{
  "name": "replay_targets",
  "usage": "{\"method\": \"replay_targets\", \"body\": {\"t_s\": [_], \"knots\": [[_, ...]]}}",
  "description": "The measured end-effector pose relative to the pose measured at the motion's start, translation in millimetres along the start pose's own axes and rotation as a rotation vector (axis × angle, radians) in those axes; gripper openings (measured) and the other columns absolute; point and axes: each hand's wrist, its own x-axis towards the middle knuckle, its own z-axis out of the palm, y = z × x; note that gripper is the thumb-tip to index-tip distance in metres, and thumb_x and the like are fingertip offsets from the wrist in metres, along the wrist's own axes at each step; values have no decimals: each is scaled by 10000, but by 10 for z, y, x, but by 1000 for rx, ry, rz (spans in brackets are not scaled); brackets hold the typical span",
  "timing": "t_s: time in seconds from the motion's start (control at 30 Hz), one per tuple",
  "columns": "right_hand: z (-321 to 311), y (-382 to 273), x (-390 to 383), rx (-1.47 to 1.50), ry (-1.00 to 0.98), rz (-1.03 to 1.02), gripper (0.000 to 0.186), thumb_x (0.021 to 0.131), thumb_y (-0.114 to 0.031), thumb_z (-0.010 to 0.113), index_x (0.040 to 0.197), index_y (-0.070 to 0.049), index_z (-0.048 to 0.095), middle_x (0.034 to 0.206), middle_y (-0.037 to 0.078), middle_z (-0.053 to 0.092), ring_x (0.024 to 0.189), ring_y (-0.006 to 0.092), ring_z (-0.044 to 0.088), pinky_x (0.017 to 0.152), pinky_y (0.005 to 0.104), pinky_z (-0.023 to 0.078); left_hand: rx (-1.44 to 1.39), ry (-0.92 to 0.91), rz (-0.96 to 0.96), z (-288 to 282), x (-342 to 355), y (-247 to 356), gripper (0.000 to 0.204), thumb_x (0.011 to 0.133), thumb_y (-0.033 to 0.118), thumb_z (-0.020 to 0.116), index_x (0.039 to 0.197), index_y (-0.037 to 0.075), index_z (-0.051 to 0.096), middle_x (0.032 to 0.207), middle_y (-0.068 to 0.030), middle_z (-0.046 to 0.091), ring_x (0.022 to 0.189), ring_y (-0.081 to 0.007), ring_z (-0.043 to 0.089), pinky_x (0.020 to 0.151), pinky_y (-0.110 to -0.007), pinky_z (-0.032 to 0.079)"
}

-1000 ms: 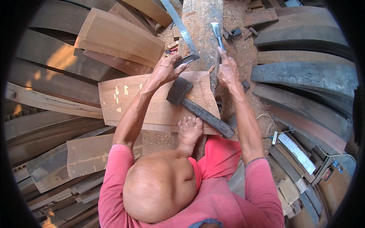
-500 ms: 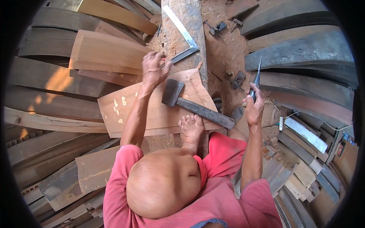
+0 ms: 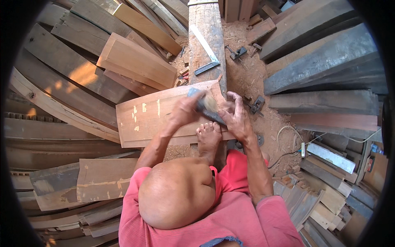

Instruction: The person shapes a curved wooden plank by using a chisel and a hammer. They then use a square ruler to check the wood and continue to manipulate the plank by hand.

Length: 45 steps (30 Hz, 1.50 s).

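1. Two bare hands now meet over the curved wooden panel (image 3: 151, 118). Half a second ago the right hand (image 3: 237, 118) was well out to the right with a slim pointed tool, and the left hand (image 3: 185, 109) was near the metal square (image 3: 207, 68). The work has drawn in to the dark mallet (image 3: 210, 112) above the panel's right half.
2. The left forearm comes up from lower left, its hand slanting inward with the fingers bent beside the mallet's head. I cannot tell whether that grip holds the mallet or only brushes it.
3. The right forearm rises more steeply, the palm turned toward the left hand, upper fingers lifted and loosely curled. Motion blur hides what this grip has, if anything; a pale smeared thing (image 3: 211, 101) shows between the hands, perhaps part of a tool.
4. The panel lies across the desk (image 3: 203, 14), with a bare foot (image 3: 208, 133) on its near edge (pale patches mark its left end). Beyond its far edge, the square rests on the desk, untouched.
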Motion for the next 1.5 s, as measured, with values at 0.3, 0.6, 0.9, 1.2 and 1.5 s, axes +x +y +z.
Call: {"method": "replay_targets", "body": {"t_s": [0.3, 0.6, 0.9, 1.2, 1.5], "knots": [[258, 886, 83, -668, -187, 244, 1042, 771, -517, 814, 1510, -29, 267, 1258, 329, 619, 1135, 473, 645, 946, 551, 514, 358, 79, -435, -298, 167, -1772, 560, 805, 410, 798, 1307, 202, 663, 1152, -187, 714, 1058, -353, 694, 925, -451, 548], [169, 963, 85, -699, -200, 96, 966, 803, -518, 788, 1510, -93, 286, 1170, 298, 657, 1074, 468, 665, 912, 541, 530, 211, -157, -648, -358, 407, -2137, 542, 736, 530, 803, 1095, 126, 751, 1049, -159, 755, 992, -321, 724, 855, -435, 554], [-398, 1149, 113, -784, -116, 26, 849, 826, -367, 794, 1483, -114, 322, 1121, 267, 684, 1024, 459, 673, 873, 539, 540, 199, -174, -634, -260, 274, -1684, 526, 753, 498, 785, 1043, 62, 737, 1047, -193, 744, 976, -344, 723, 847, -443, 561], [-511, 465, -91, -827, -424, 158, 602, 875, -411, 685, 1244, 38, 529, 983, 295, 682, 961, 460, 678, 877, 526, 534, 281, 218, -453, -387, 351, -990, 442, 859, 394, 756, 1141, 67, 658, 1030, -244, 725, 1014, -429, 694, 860, -499, 555], [371, 578, -912, -432, -369, 161, 625, 846, -436, 680, 1141, 74, 472, 973, 334, 661, 964, 498, 660, 857, 550, 526, 148, 202, -371, -351, 290, -443, 442, 848, 376, 790, 1134, 72, 644, 994, -240, 728, 977, -430, 701, 841, -488, 550]]}}
